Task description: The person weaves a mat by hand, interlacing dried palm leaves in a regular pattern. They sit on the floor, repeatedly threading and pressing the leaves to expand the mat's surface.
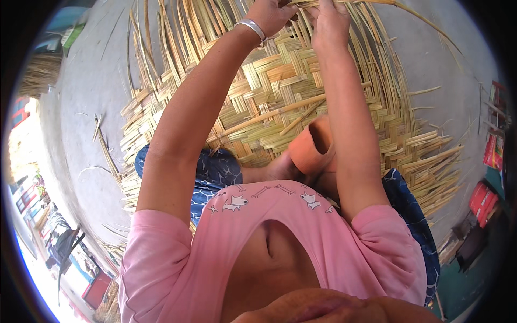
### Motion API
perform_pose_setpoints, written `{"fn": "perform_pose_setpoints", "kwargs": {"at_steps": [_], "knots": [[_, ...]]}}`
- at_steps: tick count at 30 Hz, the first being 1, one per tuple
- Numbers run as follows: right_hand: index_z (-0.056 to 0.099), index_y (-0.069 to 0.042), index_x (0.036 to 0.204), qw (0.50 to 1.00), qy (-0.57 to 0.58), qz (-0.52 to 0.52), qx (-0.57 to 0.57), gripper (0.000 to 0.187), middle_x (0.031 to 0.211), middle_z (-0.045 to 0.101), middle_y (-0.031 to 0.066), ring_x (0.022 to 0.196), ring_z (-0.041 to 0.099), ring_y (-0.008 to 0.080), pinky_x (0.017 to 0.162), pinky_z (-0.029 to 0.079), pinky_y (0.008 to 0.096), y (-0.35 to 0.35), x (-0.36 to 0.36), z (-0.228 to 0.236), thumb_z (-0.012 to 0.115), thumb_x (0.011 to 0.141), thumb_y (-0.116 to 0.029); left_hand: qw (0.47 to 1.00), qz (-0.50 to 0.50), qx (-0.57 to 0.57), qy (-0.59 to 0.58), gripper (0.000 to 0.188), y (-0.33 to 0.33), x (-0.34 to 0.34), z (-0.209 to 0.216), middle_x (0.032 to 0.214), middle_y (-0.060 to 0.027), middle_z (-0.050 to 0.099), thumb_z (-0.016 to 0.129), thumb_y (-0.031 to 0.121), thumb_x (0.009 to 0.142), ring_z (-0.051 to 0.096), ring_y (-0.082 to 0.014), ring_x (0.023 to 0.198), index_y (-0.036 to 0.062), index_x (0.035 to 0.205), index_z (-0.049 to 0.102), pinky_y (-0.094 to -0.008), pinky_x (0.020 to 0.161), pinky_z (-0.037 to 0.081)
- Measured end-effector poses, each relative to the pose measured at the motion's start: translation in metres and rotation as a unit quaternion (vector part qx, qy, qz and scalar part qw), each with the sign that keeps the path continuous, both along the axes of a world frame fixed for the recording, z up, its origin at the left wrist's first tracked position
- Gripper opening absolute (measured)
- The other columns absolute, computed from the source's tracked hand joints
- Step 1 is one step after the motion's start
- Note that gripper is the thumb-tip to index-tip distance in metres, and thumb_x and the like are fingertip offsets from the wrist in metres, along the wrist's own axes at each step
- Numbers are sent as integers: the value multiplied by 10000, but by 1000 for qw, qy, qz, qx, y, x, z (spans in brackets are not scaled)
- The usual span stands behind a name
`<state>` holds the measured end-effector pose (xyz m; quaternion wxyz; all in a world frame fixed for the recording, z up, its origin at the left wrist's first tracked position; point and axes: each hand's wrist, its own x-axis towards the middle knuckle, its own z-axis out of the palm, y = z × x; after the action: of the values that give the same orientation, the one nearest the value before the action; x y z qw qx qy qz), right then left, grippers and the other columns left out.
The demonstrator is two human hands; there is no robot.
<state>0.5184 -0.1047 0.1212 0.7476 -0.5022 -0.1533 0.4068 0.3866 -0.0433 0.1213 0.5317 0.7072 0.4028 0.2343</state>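
Observation:
A half-woven mat (pixel 269 70) of flat, straw-coloured reed strips spreads over the floor in front of me, its long loose ends fanning out at the far edge and sides. At the top of the view my left hand (pixel 271 19), with a silver bangle on the wrist, has its fingers curled round a reed strip (pixel 371 2). Close beside it, my right hand (pixel 330 24) grips the same strip, which runs off to the right and bends downward. The upper edge cuts off part of both hands. One loose strip (pixel 274 114) lies across the weave.
My foot, in an orange slipper (pixel 311 148), rests on the mat. Reed scraps (pixel 107 148) lie on the grey floor (pixel 89 107) at left. A straw bundle (pixel 40 74) stands at the far left; red packets (pixel 483 203) and dark items are along the right.

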Motion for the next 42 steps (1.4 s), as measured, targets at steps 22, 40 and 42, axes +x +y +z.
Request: {"fn": "perform_pose_setpoints", "kwargs": {"at_steps": [22,40,42], "knots": [[646,-24,1101,972,213,81,49,251,1008,707,113,850,687,216,772,561,361,-16,0,-11,542,1080,-251,990,124,47,53,273,9,9,-27,850,-210,721,599,234,958,698,-359,765,-27,1004,668,-445,698,553],[590,-13,1210,874,125,357,-305,495,1170,707,179,1048,710,273,923,557,414,-71,-31,-24,435,1097,-470,892,-160,68,416,653,68,-122,-27,1120,-193,762,727,605,837,709,-363,1078,41,1164,769,-439,981,532],[606,-18,1172,782,57,524,-331,530,1109,731,155,977,730,230,862,577,372,-83,-44,-8,474,1072,-521,859,-178,124,463,638,69,-133,-37,1110,-196,761,717,608,841,709,-371,1059,58,1159,775,-442,974,533]]}}
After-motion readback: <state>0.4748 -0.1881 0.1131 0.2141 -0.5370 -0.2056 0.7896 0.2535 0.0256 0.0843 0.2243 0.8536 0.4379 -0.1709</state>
